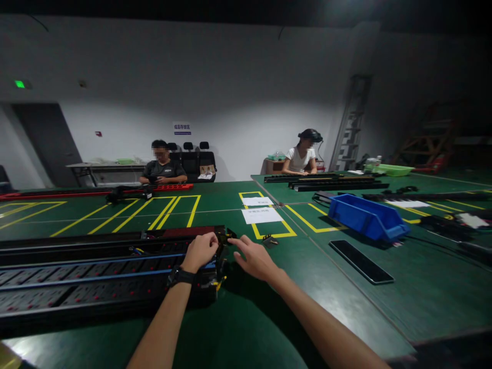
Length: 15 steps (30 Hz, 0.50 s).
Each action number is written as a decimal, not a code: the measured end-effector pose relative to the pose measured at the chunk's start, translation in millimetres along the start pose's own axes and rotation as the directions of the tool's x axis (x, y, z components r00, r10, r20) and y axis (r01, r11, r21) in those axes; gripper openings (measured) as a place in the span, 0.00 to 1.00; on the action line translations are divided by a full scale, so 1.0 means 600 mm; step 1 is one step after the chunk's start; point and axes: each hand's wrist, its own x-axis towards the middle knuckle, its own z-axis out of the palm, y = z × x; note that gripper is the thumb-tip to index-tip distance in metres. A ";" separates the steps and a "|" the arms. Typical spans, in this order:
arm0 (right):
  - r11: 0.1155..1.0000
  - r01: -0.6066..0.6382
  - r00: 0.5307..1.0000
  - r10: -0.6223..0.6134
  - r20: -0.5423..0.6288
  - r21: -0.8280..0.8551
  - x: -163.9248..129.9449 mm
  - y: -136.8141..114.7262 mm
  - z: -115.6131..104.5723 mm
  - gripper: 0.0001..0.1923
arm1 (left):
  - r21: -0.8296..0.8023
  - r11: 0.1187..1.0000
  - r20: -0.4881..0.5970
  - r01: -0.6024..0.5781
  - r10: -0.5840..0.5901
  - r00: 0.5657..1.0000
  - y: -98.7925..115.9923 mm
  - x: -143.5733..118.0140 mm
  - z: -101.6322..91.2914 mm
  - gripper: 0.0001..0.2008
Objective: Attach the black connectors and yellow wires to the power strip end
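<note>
A dim room with a white back wall (230,92) and a dark door (46,143) at left under a green exit light (19,84). Green worktop (269,318) marked with yellow lines (169,210); black chairs (194,159) against the wall.

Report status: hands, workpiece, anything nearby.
Left hand gripping the end of the power strip stack. Right hand open, fingers at the same end. Small black part lies just beyond.

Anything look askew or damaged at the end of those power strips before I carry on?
Nothing clearly damaged. The left hand rests on the end of the stacked power strips, where loose wires stick out. The right hand hovers beside them, open. A small dark part lies alone on the green table; too blurred to identify.
</note>
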 end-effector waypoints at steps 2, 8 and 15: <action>0.997 0.077 0.993 -0.076 0.087 -0.007 0.000 -0.031 0.003 0.30 | 0.002 1.000 0.009 0.005 -0.005 1.000 0.000 0.000 -0.001 0.07; 0.996 0.075 0.991 -0.080 0.105 0.052 0.002 -0.039 -0.004 0.16 | 0.018 1.000 0.006 -0.010 0.010 1.000 0.004 0.000 -0.005 0.07; 0.974 -0.070 0.997 0.075 -0.014 0.213 0.005 0.013 -0.010 0.19 | 0.018 1.000 0.019 0.000 0.000 1.000 0.006 0.001 -0.010 0.07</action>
